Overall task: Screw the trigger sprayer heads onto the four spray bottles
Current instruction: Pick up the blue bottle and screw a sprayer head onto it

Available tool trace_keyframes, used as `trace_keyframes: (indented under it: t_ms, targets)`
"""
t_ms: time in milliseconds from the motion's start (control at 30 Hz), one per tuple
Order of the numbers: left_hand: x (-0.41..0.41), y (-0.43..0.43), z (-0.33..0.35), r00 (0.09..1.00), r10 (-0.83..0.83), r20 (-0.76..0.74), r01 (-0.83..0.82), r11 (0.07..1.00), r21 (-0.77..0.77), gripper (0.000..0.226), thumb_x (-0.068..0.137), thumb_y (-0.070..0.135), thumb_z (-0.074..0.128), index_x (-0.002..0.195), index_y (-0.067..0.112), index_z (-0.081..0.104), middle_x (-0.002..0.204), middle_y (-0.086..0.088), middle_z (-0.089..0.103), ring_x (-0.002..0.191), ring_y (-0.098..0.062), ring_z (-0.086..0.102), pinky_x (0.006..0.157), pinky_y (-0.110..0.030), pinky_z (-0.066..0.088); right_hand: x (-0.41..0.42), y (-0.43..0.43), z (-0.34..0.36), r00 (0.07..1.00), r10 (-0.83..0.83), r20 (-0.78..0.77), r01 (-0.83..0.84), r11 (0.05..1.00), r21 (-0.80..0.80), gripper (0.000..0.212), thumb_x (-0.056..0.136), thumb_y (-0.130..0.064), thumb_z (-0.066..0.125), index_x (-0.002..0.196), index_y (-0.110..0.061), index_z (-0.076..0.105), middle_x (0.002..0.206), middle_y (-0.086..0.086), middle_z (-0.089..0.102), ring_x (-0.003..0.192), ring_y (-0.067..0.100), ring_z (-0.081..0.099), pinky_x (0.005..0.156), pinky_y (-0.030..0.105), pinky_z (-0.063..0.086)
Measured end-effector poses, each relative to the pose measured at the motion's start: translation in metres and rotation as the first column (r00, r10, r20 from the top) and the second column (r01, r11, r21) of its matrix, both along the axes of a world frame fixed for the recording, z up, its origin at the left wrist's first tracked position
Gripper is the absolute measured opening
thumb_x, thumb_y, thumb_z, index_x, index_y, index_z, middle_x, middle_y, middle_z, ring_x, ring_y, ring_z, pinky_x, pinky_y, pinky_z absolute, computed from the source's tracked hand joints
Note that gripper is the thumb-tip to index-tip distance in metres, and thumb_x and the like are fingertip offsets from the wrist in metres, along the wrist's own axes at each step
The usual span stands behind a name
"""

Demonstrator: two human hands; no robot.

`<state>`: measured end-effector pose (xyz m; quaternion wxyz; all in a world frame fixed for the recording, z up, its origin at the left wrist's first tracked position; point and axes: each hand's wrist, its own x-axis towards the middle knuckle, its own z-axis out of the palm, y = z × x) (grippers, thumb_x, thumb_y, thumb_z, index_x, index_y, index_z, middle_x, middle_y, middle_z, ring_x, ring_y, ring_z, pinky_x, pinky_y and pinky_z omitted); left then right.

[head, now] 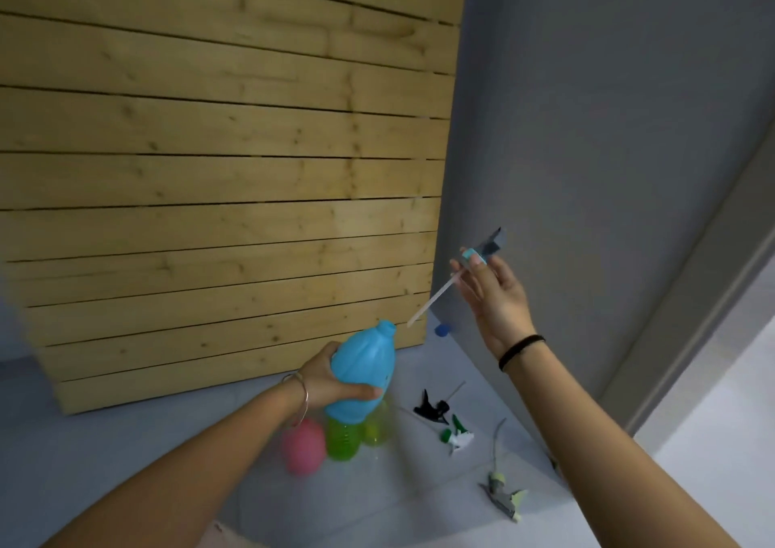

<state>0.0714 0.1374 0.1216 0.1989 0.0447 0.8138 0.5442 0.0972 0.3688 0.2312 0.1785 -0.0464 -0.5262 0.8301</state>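
Blue bottle [365, 371]: held in the air, tilted, with its open neck pointing up and to the right towards the right hand.
Left hand [331, 380]: fingers and thumb curled round the lower body of the blue bottle; a thin bangle [304, 396] sits on the wrist.
Right hand [495, 296]: raised above and to the right of the left hand, fingertips pinching the grey sprayer head [490, 245]; a black band [520, 348] is on the wrist.
Tube [432, 300]: hangs from the grey sprayer head, slanting down to the left, its tip just beside the bottle's neck and not inside it.
Below the left hand: pink bottle [304, 447], green bottle [344, 438] and yellow bottle [377, 426] close together on the floor.
Below the right hand: black sprayer head [432, 407], green sprayer head [457, 436] and pale sprayer head [503, 493] lying apart on the floor.
Behind both hands: wooden slat panel [209, 170], with a small blue cap [442, 329] at its lower right corner.
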Motion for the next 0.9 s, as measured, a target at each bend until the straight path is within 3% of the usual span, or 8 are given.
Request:
trace_keyframes:
  t_ms: [133, 300, 367, 467, 533, 633, 800, 900]
  targets:
    - [0.006, -0.003, 0.004, 1.0, -0.005, -0.014, 0.005, 1.0, 0.007, 0.08, 0.046, 0.036, 0.091, 0.113, 0.031, 0.046, 0.107, 0.007, 0.062, 0.095, -0.012, 0.063, 0.07, -0.027, 0.055, 0.002, -0.01, -0.006, 0.998, 0.014, -0.054, -0.017, 0.999, -0.05, 0.019, 0.09, -0.013, 0.058, 0.106, -0.021, 0.054, 0.106, 0.005, 0.066, 0.102, 0.019, 0.066, 0.085, 0.025, 0.055]
    - [0.008, -0.003, 0.006, 0.999, -0.038, -0.015, 0.038, 0.999, -0.009, 0.085, 0.035, 0.046, 0.088, 0.108, 0.037, 0.045, 0.109, 0.008, 0.061, 0.097, -0.011, 0.062, 0.072, -0.027, 0.056, -0.002, -0.021, -0.013, 0.995, 0.077, -0.058, -0.081, 0.994, -0.07, 0.017, 0.089, -0.013, 0.059, 0.097, -0.026, 0.053, 0.111, 0.009, 0.065, 0.103, 0.02, 0.066, 0.081, 0.023, 0.057]
    - [0.007, -0.001, 0.007, 0.999, -0.039, -0.024, 0.039, 0.999, 0.005, 0.085, 0.033, 0.05, 0.087, 0.107, 0.039, 0.045, 0.109, 0.008, 0.062, 0.097, -0.011, 0.062, 0.072, -0.027, 0.056, -0.003, -0.025, -0.017, 0.992, 0.12, -0.034, -0.121, 0.992, -0.021, 0.016, 0.088, -0.013, 0.06, 0.098, -0.024, 0.054, 0.109, 0.01, 0.066, 0.099, 0.017, 0.067, 0.082, 0.024, 0.057]
    - [0.003, 0.005, 0.011, 0.998, -0.025, -0.051, 0.028, 0.997, 0.066, 0.092, 0.037, 0.051, 0.087, 0.118, 0.034, 0.048, 0.111, 0.006, 0.065, 0.099, -0.014, 0.064, 0.08, -0.032, 0.057, -0.003, -0.034, -0.031, 0.973, 0.221, 0.066, -0.23, 0.954, 0.193, 0.014, 0.087, -0.015, 0.062, 0.097, -0.024, 0.06, 0.104, 0.003, 0.07, 0.1, 0.015, 0.065, 0.096, 0.03, 0.051]
    - [0.002, 0.009, 0.015, 0.997, -0.027, -0.069, 0.033, 0.995, 0.096, 0.092, 0.039, 0.053, 0.087, 0.121, 0.032, 0.05, 0.112, 0.004, 0.067, 0.099, -0.015, 0.066, 0.082, -0.034, 0.058, -0.002, -0.04, -0.04, 0.941, 0.311, 0.131, -0.336, 0.903, 0.27, 0.015, 0.088, -0.017, 0.061, 0.102, -0.023, 0.062, 0.106, 0.001, 0.07, 0.1, 0.015, 0.064, 0.093, 0.026, 0.052]
    - [0.002, 0.01, 0.021, 0.995, -0.053, -0.089, 0.063, 0.992, 0.111, 0.089, 0.041, 0.054, 0.086, 0.122, 0.034, 0.053, 0.112, 0.004, 0.068, 0.098, -0.014, 0.066, 0.079, -0.031, 0.058, -0.004, -0.042, -0.043, 0.921, 0.358, 0.152, -0.387, 0.884, 0.26, 0.031, 0.09, -0.015, 0.058, 0.119, -0.005, 0.059, 0.113, 0.01, 0.067, 0.101, 0.02, 0.065, 0.09, 0.024, 0.054]
    - [-0.002, 0.0, 0.031, 0.997, -0.03, -0.072, 0.041, 0.987, 0.156, 0.093, 0.043, 0.048, 0.088, 0.128, 0.035, 0.051, 0.114, 0.006, 0.066, 0.099, -0.013, 0.066, 0.078, -0.03, 0.059, -0.004, -0.03, -0.041, 0.904, 0.389, 0.181, -0.428, 0.836, 0.343, 0.035, 0.089, -0.014, 0.059, 0.122, -0.004, 0.059, 0.12, 0.012, 0.066, 0.11, 0.022, 0.064, 0.09, 0.023, 0.053]
    - [0.0, 0.0, 0.033, 0.993, 0.118, -0.031, -0.106, 0.958, 0.268, 0.104, 0.053, 0.037, 0.088, 0.142, 0.031, 0.033, 0.127, 0.002, 0.056, 0.101, -0.014, 0.063, 0.066, -0.023, 0.058, -0.006, -0.028, -0.042, 0.93, 0.33, 0.16, -0.364, 0.885, 0.29, 0.03, 0.09, -0.014, 0.057, 0.118, -0.004, 0.06, 0.12, 0.013, 0.066, 0.104, 0.019, 0.065, 0.084, 0.019, 0.054]
